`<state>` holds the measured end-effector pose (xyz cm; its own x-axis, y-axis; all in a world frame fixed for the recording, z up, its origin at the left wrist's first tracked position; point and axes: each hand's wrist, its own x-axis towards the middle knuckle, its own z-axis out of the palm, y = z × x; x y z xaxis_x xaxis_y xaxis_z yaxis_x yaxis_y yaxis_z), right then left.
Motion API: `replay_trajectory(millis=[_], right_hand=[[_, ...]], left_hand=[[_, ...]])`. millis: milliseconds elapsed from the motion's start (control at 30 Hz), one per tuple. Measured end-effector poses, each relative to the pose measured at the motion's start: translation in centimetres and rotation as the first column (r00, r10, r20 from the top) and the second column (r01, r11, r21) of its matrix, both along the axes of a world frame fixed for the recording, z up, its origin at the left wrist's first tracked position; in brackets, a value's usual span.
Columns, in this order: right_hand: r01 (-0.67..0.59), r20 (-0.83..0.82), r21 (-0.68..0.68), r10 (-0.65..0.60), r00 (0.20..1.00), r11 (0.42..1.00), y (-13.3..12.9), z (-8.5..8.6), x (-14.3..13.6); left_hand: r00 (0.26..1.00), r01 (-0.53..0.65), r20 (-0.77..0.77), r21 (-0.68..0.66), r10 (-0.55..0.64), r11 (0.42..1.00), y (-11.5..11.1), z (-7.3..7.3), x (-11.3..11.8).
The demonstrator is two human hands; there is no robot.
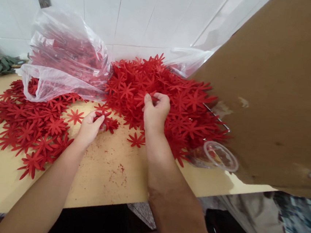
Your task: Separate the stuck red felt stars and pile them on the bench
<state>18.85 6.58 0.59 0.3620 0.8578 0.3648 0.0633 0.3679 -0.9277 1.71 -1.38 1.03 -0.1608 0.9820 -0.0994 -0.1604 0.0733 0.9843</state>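
Note:
Between the thumb and fingers of my left hand (91, 125) is a red flower cutout (100, 115), held just above the table. More cutouts lie by its fingertips, and one flat cutout (75, 116) rests to its left. My right hand (156, 111) is over the front of a large heap of red flower cutouts (141, 80), thumb and fingers pinched around a cutout (143, 99) partly hidden by them. A looser pile of the same cutouts (27, 130) spreads left of my left hand. Below my right hand, a single cutout (136, 140) lies near the wrist.
A clear plastic bag (67, 56) full of red cutouts stands against the tiled wall (143, 16). A large cardboard box (278, 95) blocks the right side. A clear plastic cup (220, 155) lies tipped before it. Green fabric pieces (2, 64) sit far left. Red specks dot the tabletop (102, 177).

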Motion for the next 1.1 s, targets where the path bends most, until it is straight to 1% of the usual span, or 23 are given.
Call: replay_trajectory(millis=[33, 67, 100, 167, 200, 233, 267, 300, 333, 367, 400, 433, 467, 500, 533, 600, 667, 767, 800, 867, 967, 1033, 1100], right_hand=[[0.092, 0.121, 0.046, -0.097, 0.988, 0.995, 0.0, -0.1, 0.0], [0.187, 0.236, 0.091, -0.203, 0.95, 0.978, -0.1, 0.0, 0.0], [0.267, 0.335, 0.135, -0.297, 0.894, 0.954, -0.4, 0.1, -0.2], [0.322, 0.475, 0.197, -0.378, 0.795, 0.926, -1.3, 0.7, -0.9], [0.325, 0.5, 0.22, -0.392, 0.772, 0.92, -1.8, 1.0, -1.4], [0.299, 0.508, 0.232, -0.378, 0.774, 0.926, -2.4, 1.3, -2.1], [0.232, 0.51, 0.229, -0.319, 0.799, 0.945, -3.0, 1.6, -2.8], [0.123, 0.513, 0.205, -0.213, 0.832, 0.971, -3.6, 1.7, -3.6], [-0.019, 0.512, 0.157, -0.065, 0.856, 0.987, -4.2, 1.6, -4.4], [-0.173, 0.502, 0.087, 0.107, 0.858, 0.981, -4.6, 1.5, -5.2], [-0.315, 0.47, 0.007, 0.275, 0.839, 0.949, -4.9, 1.3, -5.9], [-0.43, 0.416, -0.066, 0.416, 0.809, 0.901, -5.1, 1.0, -6.5], [-0.509, 0.348, -0.119, 0.516, 0.783, 0.852, -5.2, 0.7, -6.9], [-0.557, 0.278, -0.153, 0.576, 0.768, 0.816, -5.2, 0.4, -7.1], [-0.583, 0.218, -0.176, 0.609, 0.763, 0.793, -5.0, 0.1, -7.2], [-0.596, 0.14, -0.206, 0.626, 0.767, 0.776, -4.6, -0.4, -7.1], [-0.585, 0.126, -0.226, 0.619, 0.776, 0.779, -4.2, -0.6, -6.9], [-0.533, 0.145, -0.193, 0.561, 0.815, 0.824, -4.0, -0.6, -6.8], [-0.504, 0.149, -0.174, 0.529, 0.835, 0.846, -4.0, -0.5, -6.8], [-0.448, 0.143, -0.147, 0.467, 0.873, 0.882, -4.1, -0.2, -6.7], [-0.392, 0.148, -0.129, 0.409, 0.9, 0.911, -4.2, 0.2, -6.5], [-0.387, 0.162, -0.131, 0.404, 0.9, 0.913, -4.2, 0.2, -6.4], [-0.392, 0.171, -0.137, 0.412, 0.895, 0.91, -4.1, 0.1, -6.4]], left_hand=[[1.0, 0.003, -0.002, -0.001, -0.003, 1.0, 0.0, 0.0, 0.0], [1.0, 0.002, -0.007, -0.005, -0.002, 1.0, 0.1, 0.1, 0.1], [1.0, -0.004, -0.012, -0.01, 0.004, 1.0, 0.1, 0.1, 0.1], [1.0, -0.013, -0.012, -0.018, 0.013, 1.0, 0.1, 0.3, 0.1], [1.0, -0.017, -0.009, -0.016, 0.017, 1.0, 0.1, 0.3, 0.1], [1.0, -0.017, -0.007, -0.01, 0.017, 1.0, 0.1, 0.2, 0.1], [1.0, -0.016, -0.007, -0.002, 0.016, 1.0, 0.1, 0.1, 0.0], [1.0, -0.008, -0.01, 0.008, 0.009, 1.0, 0.1, 0.0, 0.0], [1.0, -0.002, -0.014, 0.027, 0.002, 1.0, 0.2, -0.2, -0.1], [1.0, -0.001, -0.018, 0.054, 0.002, 0.999, 0.2, -0.4, -0.2], [1.0, -0.006, -0.023, 0.086, 0.008, 0.996, 0.2, -0.5, -0.2], [0.999, -0.019, -0.026, 0.117, 0.022, 0.993, 0.2, -0.7, -0.3], [0.999, -0.032, -0.024, 0.139, 0.036, 0.99, 0.2, -0.7, -0.3], [0.999, -0.041, -0.016, 0.146, 0.044, 0.988, 0.1, -0.8, -0.3], [0.999, -0.043, -0.008, 0.139, 0.045, 0.989, 0.0, -0.7, -0.2], [1.0, -0.018, -0.017, 0.126, 0.02, 0.992, -0.2, -0.7, -0.1], [0.995, -0.011, -0.095, 0.162, 0.027, 0.987, -0.4, -0.8, 0.0], [0.946, -0.073, -0.291, 0.231, 0.141, 0.97, -0.4, -1.1, 0.0], [0.925, -0.089, -0.341, 0.226, 0.164, 0.97, -0.4, -1.2, 0.0], [0.914, -0.09, -0.377, 0.176, 0.151, 0.98, -0.3, -1.3, -0.1], [0.964, -0.026, -0.262, 0.117, 0.056, 0.993, -0.2, -0.7, -0.1], [0.988, 0.026, -0.155, 0.112, -0.008, 0.993, -0.4, -0.2, 0.0], [0.995, 0.079, -0.072, 0.108, -0.072, 0.991, -0.6, 0.2, 0.1]])
